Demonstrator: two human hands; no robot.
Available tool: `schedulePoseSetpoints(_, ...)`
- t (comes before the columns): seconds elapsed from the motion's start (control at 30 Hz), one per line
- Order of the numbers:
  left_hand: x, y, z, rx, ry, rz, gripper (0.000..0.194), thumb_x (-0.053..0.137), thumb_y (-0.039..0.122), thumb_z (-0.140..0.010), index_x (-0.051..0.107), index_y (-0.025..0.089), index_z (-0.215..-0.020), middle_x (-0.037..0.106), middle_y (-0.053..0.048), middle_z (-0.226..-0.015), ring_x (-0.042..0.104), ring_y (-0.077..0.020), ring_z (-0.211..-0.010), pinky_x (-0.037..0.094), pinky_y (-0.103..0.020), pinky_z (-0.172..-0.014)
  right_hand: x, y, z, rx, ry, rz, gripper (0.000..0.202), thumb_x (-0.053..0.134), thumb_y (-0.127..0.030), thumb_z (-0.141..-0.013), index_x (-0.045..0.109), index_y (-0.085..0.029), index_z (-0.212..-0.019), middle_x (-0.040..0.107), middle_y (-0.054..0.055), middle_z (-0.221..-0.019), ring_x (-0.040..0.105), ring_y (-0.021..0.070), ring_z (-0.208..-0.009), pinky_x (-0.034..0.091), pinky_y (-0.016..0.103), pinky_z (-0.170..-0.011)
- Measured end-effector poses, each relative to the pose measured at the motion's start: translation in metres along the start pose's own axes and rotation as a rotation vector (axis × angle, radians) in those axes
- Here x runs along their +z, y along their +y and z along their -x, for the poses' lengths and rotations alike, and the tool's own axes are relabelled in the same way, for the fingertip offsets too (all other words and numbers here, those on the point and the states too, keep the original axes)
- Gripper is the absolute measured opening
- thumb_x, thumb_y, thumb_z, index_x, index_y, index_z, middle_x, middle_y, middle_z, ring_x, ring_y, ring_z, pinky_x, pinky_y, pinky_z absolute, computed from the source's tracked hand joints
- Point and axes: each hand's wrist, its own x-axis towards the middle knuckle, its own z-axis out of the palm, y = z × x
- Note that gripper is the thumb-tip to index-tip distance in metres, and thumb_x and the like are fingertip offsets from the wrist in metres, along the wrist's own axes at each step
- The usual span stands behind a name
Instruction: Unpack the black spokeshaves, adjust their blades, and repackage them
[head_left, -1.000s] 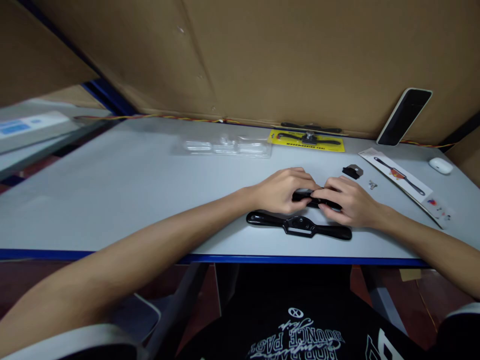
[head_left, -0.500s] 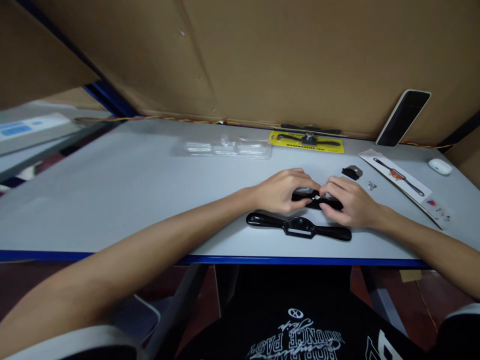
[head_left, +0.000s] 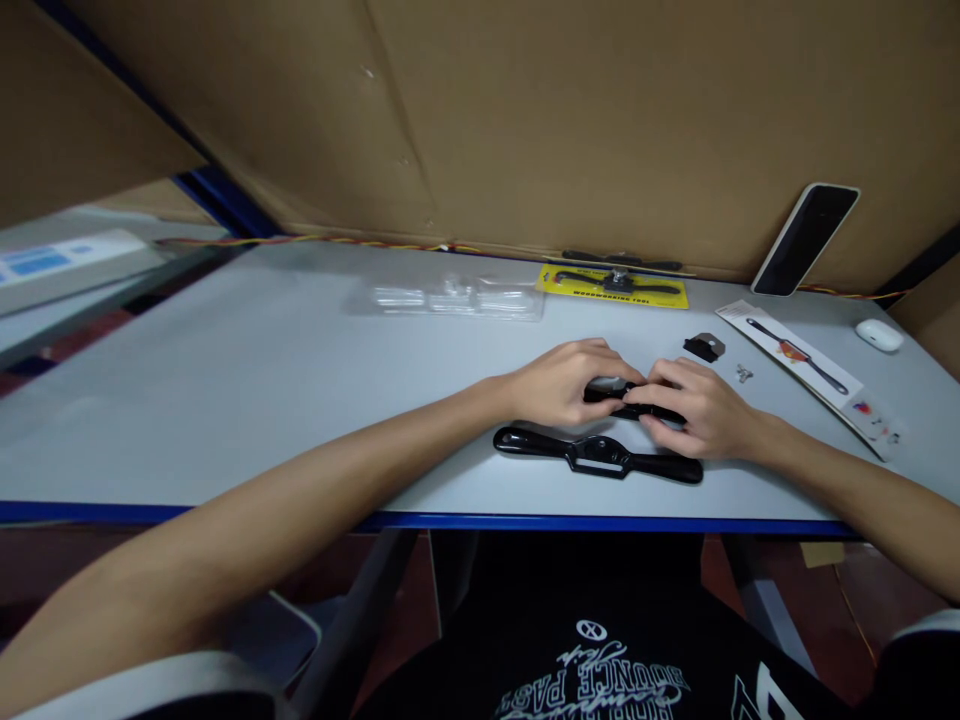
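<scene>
My left hand (head_left: 574,382) grips the left part of a black spokeshave (head_left: 658,411) just above the table. The thumb and fingers of my right hand (head_left: 694,405) close around its right side, and the index finger reaches across to its middle. Fingers cover most of this tool's centre. Nearer the front edge, a second black spokeshave body (head_left: 600,453) lies flat with its slot showing. Right of my hands rest a blade with a black cap (head_left: 703,346) and a few small metal screws (head_left: 743,373).
A clear plastic blister shell (head_left: 457,297) and a yellow printed card (head_left: 613,287) lie at the back. On the right are a white printed card (head_left: 810,370), a phone-like device (head_left: 806,240) leaning on the cardboard wall (head_left: 637,110), and a white earbud case (head_left: 880,335).
My right index finger has stretched leftward over the spokeshave's middle, covering the bright metal piece seen there before. My left hand and the loose parts stay in place.
</scene>
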Motion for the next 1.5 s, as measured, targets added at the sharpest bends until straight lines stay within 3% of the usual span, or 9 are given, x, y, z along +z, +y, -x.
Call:
schedulePoseSetpoints(0.4, -0.0002, 0.0002, -0.0005, -0.013, 0.001, 0.025, 0.024, 0.06, 0.028, -0.096, 0.074, 0.02, -0.114, 0.081, -0.006, -0.108, 0.071, -0.0206, -0.094, 0.053, -0.04, -0.098, 0.0021, 0.0014, 0.0014, 0.023, -0.012, -0.007, 0.033, 0.056, -0.015, -0.092, 0.07, -0.018, -0.122, 0.06, 0.003, -0.089, 0.05, 0.0164, -0.07, 0.046, 0.034, -0.07)
schedulePoseSetpoints(0.6, -0.0004, 0.0004, -0.001, -0.023, -0.003, 0.04, 0.023, 0.061, 0.029, -0.096, 0.073, 0.02, -0.114, 0.081, -0.007, -0.108, 0.073, -0.0211, -0.097, 0.053, -0.04, -0.098, 0.0052, 0.0018, 0.002, 0.073, 0.027, -0.024, 0.024, 0.054, -0.017, -0.095, 0.069, -0.019, -0.113, 0.06, 0.004, -0.091, 0.053, 0.0169, -0.072, 0.047, 0.033, -0.068)
schedulePoseSetpoints(0.87, -0.0005, 0.0, 0.0004, -0.036, -0.016, 0.024, 0.028, 0.06, 0.031, -0.096, 0.073, 0.02, -0.119, 0.08, -0.007, -0.11, 0.072, -0.0215, -0.098, 0.052, -0.041, -0.099, 0.0008, 0.0004, 0.0001, 0.055, 0.026, -0.048, 0.012, 0.057, -0.014, -0.089, 0.064, -0.018, -0.097, 0.059, 0.004, -0.086, 0.051, 0.0171, -0.069, 0.046, 0.032, -0.065)
schedulePoseSetpoints(1.1, -0.0005, -0.0003, 0.0003, -0.02, -0.006, 0.006, 0.029, 0.058, 0.032, -0.096, 0.073, 0.022, -0.118, 0.08, -0.006, -0.112, 0.07, -0.0218, -0.097, 0.054, -0.04, -0.097, 0.0031, 0.0025, 0.0023, -0.033, 0.015, -0.082, 0.03, 0.055, -0.012, -0.086, 0.071, -0.019, -0.109, 0.058, 0.003, -0.086, 0.05, 0.0162, -0.07, 0.045, 0.031, -0.065)
schedulePoseSetpoints(1.5, -0.0018, 0.0021, -0.0012, -0.007, -0.016, 0.022, 0.026, 0.057, 0.028, -0.095, 0.073, 0.023, -0.114, 0.08, -0.005, -0.111, 0.071, -0.0205, -0.093, 0.053, -0.041, -0.098, -0.0002, 0.0007, 0.0012, 0.015, -0.023, -0.043, 0.04, 0.054, -0.01, -0.081, 0.072, -0.02, -0.115, 0.058, 0.002, -0.088, 0.047, 0.0156, -0.068, 0.044, 0.032, -0.067)
